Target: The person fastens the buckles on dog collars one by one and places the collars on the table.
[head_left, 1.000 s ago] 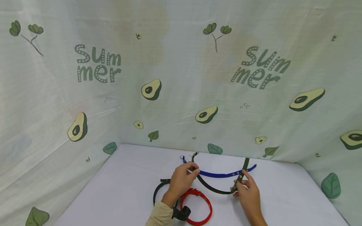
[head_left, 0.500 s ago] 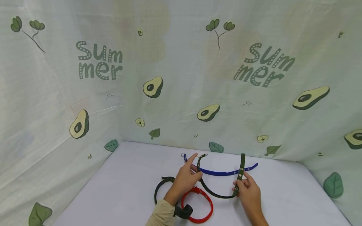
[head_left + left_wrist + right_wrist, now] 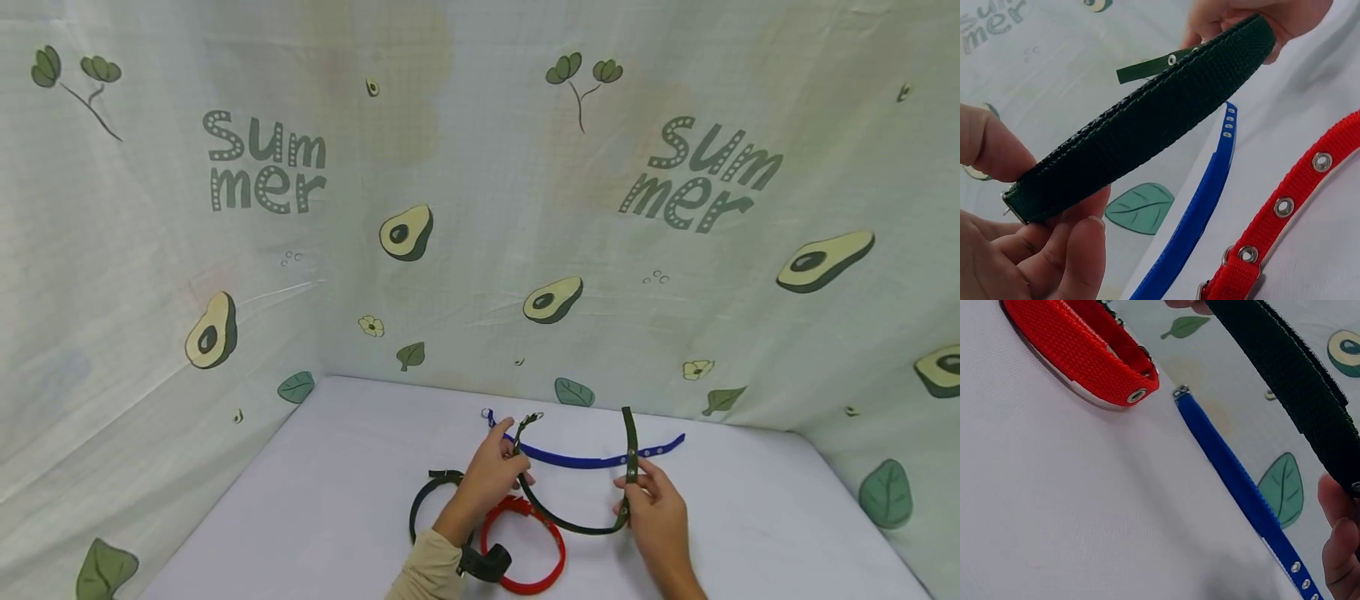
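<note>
A dark green webbing collar (image 3: 570, 527) hangs in a sagging curve between both hands, held above the table. My left hand (image 3: 491, 473) pinches it near its buckle end, thumb on one side and fingers on the other; the metal buckle shows at that end in the left wrist view. My right hand (image 3: 658, 517) pinches the other end, where metal eyelets run along the strap and the tip points upward. Behind it a blue collar (image 3: 570, 460) lies stretched out on the table. In the right wrist view the green collar (image 3: 1147, 119) spans from hand to hand.
A red collar (image 3: 558, 554) lies fastened in a loop on the white table (image 3: 322, 500), near my left forearm. Beside it is a dark looped collar (image 3: 414, 508), partly hidden by the arm. A printed cloth (image 3: 480, 208) hangs behind the table.
The right hand's end of the green collar has swung from leaning right to leaning slightly left. The left hand's fingers have shifted on the strap, and the strap's curve sags lower.
</note>
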`<state>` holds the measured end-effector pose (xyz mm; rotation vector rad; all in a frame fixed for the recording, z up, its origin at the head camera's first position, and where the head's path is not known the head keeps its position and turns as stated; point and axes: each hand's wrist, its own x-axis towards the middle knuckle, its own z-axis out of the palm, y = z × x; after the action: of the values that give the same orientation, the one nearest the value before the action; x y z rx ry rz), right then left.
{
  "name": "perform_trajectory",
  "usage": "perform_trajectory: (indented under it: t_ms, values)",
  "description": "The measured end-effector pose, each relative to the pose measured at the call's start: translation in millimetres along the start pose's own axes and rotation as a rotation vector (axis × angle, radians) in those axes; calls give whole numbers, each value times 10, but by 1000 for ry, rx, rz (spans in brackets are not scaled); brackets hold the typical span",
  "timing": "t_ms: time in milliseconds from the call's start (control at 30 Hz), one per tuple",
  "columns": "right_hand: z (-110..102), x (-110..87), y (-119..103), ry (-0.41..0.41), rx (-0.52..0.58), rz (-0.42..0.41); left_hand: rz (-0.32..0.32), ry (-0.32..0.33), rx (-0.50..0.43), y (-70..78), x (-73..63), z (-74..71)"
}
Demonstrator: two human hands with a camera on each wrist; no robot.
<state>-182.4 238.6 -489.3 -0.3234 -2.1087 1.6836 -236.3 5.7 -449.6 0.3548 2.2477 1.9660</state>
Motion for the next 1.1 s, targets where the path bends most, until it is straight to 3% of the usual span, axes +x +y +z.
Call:
perform_trajectory:
  t_ms: [267,533,800,1100]
  values:
    - [61,-58,12,-18,-46,-14,-79,19,-162,-57,-5,-14]
    - [88,-103,-27,-50,-34,-26,-106,65,-185,-31,-2,34]
    - [138,-149,-51,-40,-39,-46,-50,38,-146,-50,-41,103]
    - [137,-134,-132,-14,12,-56,13,75,-144,4,-28,124]
